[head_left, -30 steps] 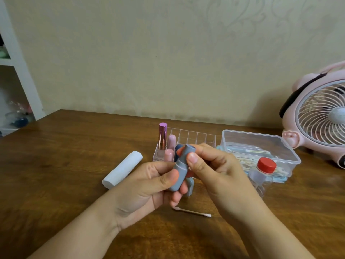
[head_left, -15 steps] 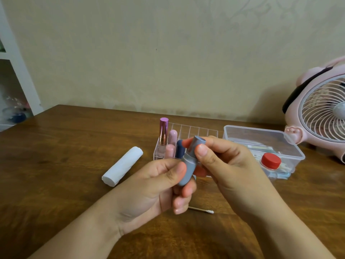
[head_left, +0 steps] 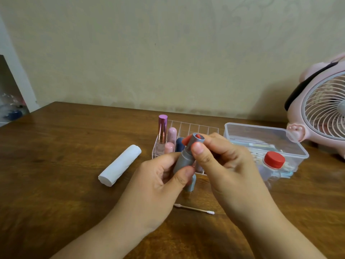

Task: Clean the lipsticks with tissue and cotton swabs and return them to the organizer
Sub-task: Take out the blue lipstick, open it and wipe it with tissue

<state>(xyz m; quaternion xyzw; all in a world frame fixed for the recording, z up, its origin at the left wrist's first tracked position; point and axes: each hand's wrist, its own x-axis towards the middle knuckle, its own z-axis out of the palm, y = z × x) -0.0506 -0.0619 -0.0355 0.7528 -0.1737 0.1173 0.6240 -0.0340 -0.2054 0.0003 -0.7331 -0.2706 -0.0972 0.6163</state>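
I hold a grey-blue lipstick (head_left: 183,159) upright in front of the clear organizer (head_left: 194,128). My left hand (head_left: 158,182) grips its lower barrel, and my right hand (head_left: 222,161) pinches its upper end, where the red stick shows inside the opening. Its grey cap (head_left: 190,184) sits below, partly hidden behind my left fingers. The organizer holds a metallic pink lipstick (head_left: 162,128), two pale pink ones and a dark blue one. A used cotton swab (head_left: 194,208) lies on the table near my wrists. A white tissue roll (head_left: 120,170) lies to the left.
A clear plastic box (head_left: 265,139) with cotton swabs stands at the right, a small bottle with a red cap (head_left: 274,159) in front of it. A pink desk fan (head_left: 323,113) stands at the far right. A white shelf edge shows at far left.
The lipstick's open top has tipped toward me, so the red stick inside shows. Both hands keep their hold and have shifted only slightly.
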